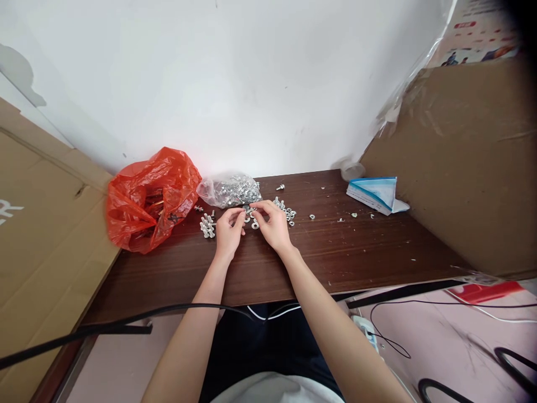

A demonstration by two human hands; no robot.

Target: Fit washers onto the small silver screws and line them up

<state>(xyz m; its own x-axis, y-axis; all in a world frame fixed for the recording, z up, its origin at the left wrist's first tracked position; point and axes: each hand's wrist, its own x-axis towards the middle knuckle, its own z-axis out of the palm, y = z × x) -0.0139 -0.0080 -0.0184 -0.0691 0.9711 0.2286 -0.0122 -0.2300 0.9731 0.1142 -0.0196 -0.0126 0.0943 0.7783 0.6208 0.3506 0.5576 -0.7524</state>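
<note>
My left hand [229, 230] is closed above the table, its thumb and index fingertip together. Whatever it may hold is too small to make out. Just right of it, my right hand [273, 225] reaches over loose flat washers [255, 225], thumb and index finger apart, fingertips close to the left hand's. A cluster of bolts [207, 226] stands to the left of my left hand. Beside my right hand lie several nuts [291, 214] and more upright bolts [278, 202], partly hidden by it. Behind both hands is a clear plastic bag [232, 189] full of metal fasteners.
A red plastic bag [153, 196] sits at the left, by a cardboard box [46, 224]. One bolt [281, 187] lies near the wall. A blue-and-white packet [372, 193] rests before the right cardboard panel [461, 168]. A black cable [176, 307] crosses the table's front edge.
</note>
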